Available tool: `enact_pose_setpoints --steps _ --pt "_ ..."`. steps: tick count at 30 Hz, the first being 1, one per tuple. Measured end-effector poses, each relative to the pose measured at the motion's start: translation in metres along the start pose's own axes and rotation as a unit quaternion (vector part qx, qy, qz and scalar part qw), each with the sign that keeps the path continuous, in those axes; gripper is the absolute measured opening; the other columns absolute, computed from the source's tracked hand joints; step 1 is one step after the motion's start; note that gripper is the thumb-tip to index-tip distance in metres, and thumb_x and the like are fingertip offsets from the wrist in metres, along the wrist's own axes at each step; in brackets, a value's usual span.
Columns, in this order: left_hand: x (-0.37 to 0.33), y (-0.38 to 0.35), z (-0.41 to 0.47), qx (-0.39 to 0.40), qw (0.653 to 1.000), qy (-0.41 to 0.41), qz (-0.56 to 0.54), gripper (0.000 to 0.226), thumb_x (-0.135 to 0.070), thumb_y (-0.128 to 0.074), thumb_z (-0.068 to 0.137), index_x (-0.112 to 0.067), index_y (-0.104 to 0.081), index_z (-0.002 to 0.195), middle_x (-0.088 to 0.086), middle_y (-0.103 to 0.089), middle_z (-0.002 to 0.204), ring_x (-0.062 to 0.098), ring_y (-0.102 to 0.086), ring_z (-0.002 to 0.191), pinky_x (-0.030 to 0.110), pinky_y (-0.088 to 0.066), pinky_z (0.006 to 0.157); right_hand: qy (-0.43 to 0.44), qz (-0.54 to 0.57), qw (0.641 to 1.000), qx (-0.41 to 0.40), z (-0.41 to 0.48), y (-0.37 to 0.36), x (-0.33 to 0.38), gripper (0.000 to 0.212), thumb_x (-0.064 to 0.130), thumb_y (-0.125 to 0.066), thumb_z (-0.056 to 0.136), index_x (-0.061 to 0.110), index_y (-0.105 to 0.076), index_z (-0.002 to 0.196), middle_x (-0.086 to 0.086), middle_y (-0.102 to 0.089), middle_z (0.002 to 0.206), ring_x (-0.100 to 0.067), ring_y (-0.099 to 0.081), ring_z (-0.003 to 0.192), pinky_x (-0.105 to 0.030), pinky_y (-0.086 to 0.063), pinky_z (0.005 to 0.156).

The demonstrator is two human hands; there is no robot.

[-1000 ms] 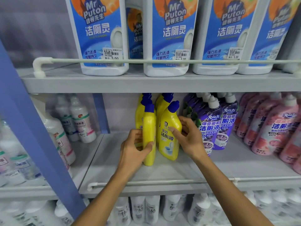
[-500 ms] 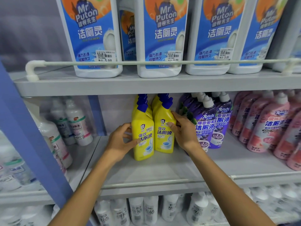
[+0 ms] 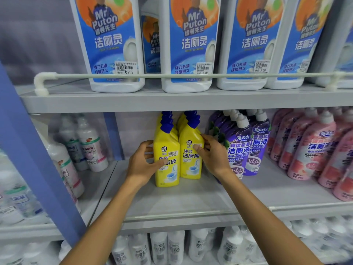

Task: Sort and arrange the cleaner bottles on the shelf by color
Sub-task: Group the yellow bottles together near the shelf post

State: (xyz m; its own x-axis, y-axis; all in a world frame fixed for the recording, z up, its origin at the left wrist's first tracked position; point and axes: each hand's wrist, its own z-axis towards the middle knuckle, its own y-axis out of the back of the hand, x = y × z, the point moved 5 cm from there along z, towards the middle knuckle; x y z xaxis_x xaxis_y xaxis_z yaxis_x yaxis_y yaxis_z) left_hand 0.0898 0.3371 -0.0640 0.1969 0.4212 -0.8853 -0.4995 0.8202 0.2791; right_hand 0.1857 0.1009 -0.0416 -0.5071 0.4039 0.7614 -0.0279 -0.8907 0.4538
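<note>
Grey store shelving filled the frame, and the middle shelf (image 3: 172, 203) carried the cleaner bottles in colour groups. The yellow bottles (image 3: 191, 134) were at the centre, the purple bottles (image 3: 240, 150) just to their right, and the pink bottles (image 3: 313, 150) at the right edge. Large white bottles with blue labels (image 3: 191, 44) stood on the upper shelf behind a rail (image 3: 191, 75). A blue post (image 3: 28, 150) ran down the left of the frame.

The yellow bottles stood upright in two rows, side by side and touching. The left hand (image 3: 141, 165) gripped the left yellow bottle (image 3: 166, 144) at the front of its row, with the thumb across the label and the fingers curled round its left flank. The right hand (image 3: 214, 157) gripped the right yellow bottle (image 3: 191, 167), thumb on the label and fingers curled against its right shoulder, next to the purple group.

These bottles looked like stiff plastic, probably full and fairly heavy. Their smooth sides could slip in a loose grip. With narrow bases and angled blue caps (image 3: 167, 127), they would likely tip if pushed high up. The flat body below the shoulder seemed the best place to hold, with the thumb in front and the fingers behind. Sliding them along the shelf looked safer than lifting, since the upper shelf sat close above the caps.
</note>
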Motion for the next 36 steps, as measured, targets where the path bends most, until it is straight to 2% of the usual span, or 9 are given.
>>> enact_pose_setpoints --steps 5,10,14,19,21,22,24,28,36 --pt "0.011 -0.002 0.001 0.019 0.999 0.032 -0.036 0.096 -0.058 -0.088 0.049 -0.024 -0.057 0.133 -0.009 -0.069 0.124 0.006 -0.065 0.113 0.030 -0.056 0.092 0.011 0.008 1.000 0.000 0.002 -0.001 -0.003 0.071 0.067 -0.059 0.077 0.019 -0.062 0.129 -0.011 -0.077 0.097 -0.031 -0.074 0.089 -0.054 -0.060 0.081" --pt "0.012 -0.008 -0.006 -0.033 0.997 0.045 -0.054 0.062 -0.042 -0.095 0.059 -0.020 -0.068 0.110 -0.006 -0.076 0.105 0.005 -0.071 0.095 0.032 -0.060 0.085 0.005 0.021 1.000 -0.002 0.000 0.001 -0.001 0.051 0.043 -0.074 0.089 0.016 -0.063 0.130 -0.009 -0.077 0.102 -0.028 -0.075 0.091 -0.052 -0.060 0.083" --pt "0.015 -0.004 -0.005 -0.028 0.998 0.037 -0.044 0.055 -0.049 -0.090 0.056 -0.022 -0.070 0.099 -0.009 -0.078 0.093 0.010 -0.073 0.086 0.030 -0.061 0.076 0.023 0.027 0.999 0.013 0.002 0.001 0.000 0.046 0.030 -0.074 0.093 0.013 -0.061 0.133 -0.006 -0.077 0.109 -0.021 -0.075 0.096 -0.047 -0.062 0.086" --pt "0.015 0.000 -0.005 -0.023 0.998 0.026 -0.049 0.060 -0.055 -0.090 0.055 -0.022 -0.070 0.101 -0.008 -0.078 0.099 0.009 -0.073 0.094 0.028 -0.059 0.080 0.027 0.049 0.998 0.024 0.003 -0.001 0.002 0.046 0.024 -0.073 0.094 0.008 -0.060 0.135 -0.005 -0.075 0.113 -0.007 -0.072 0.093 -0.024 -0.061 0.086" --pt "0.018 0.002 -0.004 -0.019 0.998 0.023 -0.061 0.059 -0.046 -0.094 0.059 -0.019 -0.070 0.105 -0.006 -0.078 0.106 0.007 -0.072 0.103 0.026 -0.058 0.086 0.028 0.050 0.998 0.022 0.003 -0.003 0.002 0.047 0.022 -0.074 0.094 0.006 -0.060 0.135 -0.006 -0.075 0.111 -0.002 -0.069 0.088 -0.012 -0.056 0.080" --pt "0.020 0.003 -0.004 -0.015 0.997 0.030 -0.076 0.055 -0.035 -0.097 0.063 -0.016 -0.069 0.107 -0.005 -0.078 0.108 0.009 -0.072 0.107 0.027 -0.059 0.088 0.027 0.053 0.998 0.023 0.003 -0.004 0.004 0.047 0.022 -0.074 0.094 0.006 -0.060 0.135 -0.007 -0.075 0.111 -0.003 -0.069 0.088 -0.013 -0.056 0.081" --pt "0.023 0.005 -0.003 -0.014 0.994 0.039 -0.098 0.047 -0.014 -0.094 0.070 -0.010 -0.068 0.108 -0.001 -0.078 0.107 0.013 -0.073 0.108 0.027 -0.059 0.089 0.028 0.055 0.998 0.018 0.003 -0.006 0.004 0.047 0.024 -0.075 0.093 0.008 -0.060 0.135 -0.007 -0.075 0.111 -0.013 -0.073 0.094 -0.028 -0.061 0.087" --pt "0.024 0.009 -0.001 -0.021 0.993 0.032 -0.110 0.044 -0.008 -0.091 0.072 -0.007 -0.067 0.109 0.001 -0.078 0.109 0.014 -0.074 0.105 0.024 -0.060 0.086 0.027 0.051 0.998 0.017 0.003 -0.011 0.006 0.046 0.027 -0.075 0.092 0.008 -0.062 0.132 -0.010 -0.076 0.109 -0.023 -0.074 0.098 -0.047 -0.061 0.089" --pt "0.031 0.030 -0.003 -0.031 0.991 0.039 -0.123 0.046 -0.012 -0.092 0.068 -0.009 -0.068 0.107 0.001 -0.079 0.108 0.016 -0.075 0.104 0.031 -0.060 0.088 0.036 0.039 0.998 0.020 0.006 -0.030 0.012 0.057 0.036 -0.076 0.091 0.010 -0.060 0.139 -0.010 -0.075 0.113 -0.023 -0.073 0.100 -0.044 -0.060 0.092"
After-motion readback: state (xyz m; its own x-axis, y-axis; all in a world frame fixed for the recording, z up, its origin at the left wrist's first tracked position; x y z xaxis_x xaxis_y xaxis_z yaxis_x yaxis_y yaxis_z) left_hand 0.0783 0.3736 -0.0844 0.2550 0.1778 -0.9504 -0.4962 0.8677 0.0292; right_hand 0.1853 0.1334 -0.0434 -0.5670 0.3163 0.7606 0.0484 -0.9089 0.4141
